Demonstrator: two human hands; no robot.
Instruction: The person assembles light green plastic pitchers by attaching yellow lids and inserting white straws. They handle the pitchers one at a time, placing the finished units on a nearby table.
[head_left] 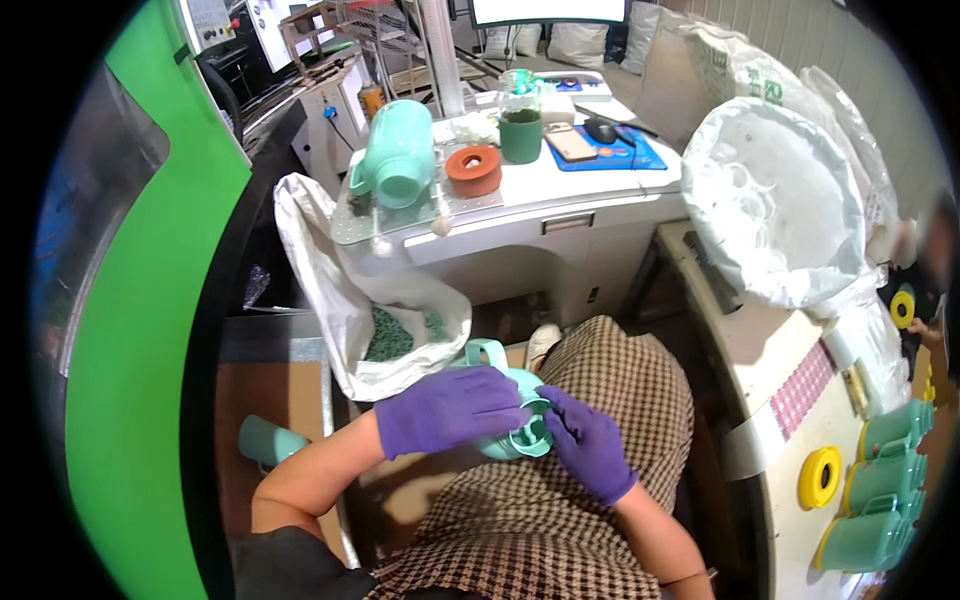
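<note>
Over my checked-trouser lap I hold a mint-green plastic jug body (508, 392) with a loop handle pointing away from me. My left hand (448, 408), in a purple glove, wraps over its side from the left. My right hand (590, 442), also gloved in purple, has its fingertips at the jug's round opening, pinching the rim. A second mint-green jug (398, 155) lies on its side on a clear plate on the white workbench ahead, next to an orange ring-shaped part (474, 170).
An open white sack (350, 290) of green scraps hangs at the bench's left. A large white bag (775, 205) of rings sits right. Finished green jugs with yellow lids (880, 500) line the right edge. A green machine panel (150, 300) fills the left.
</note>
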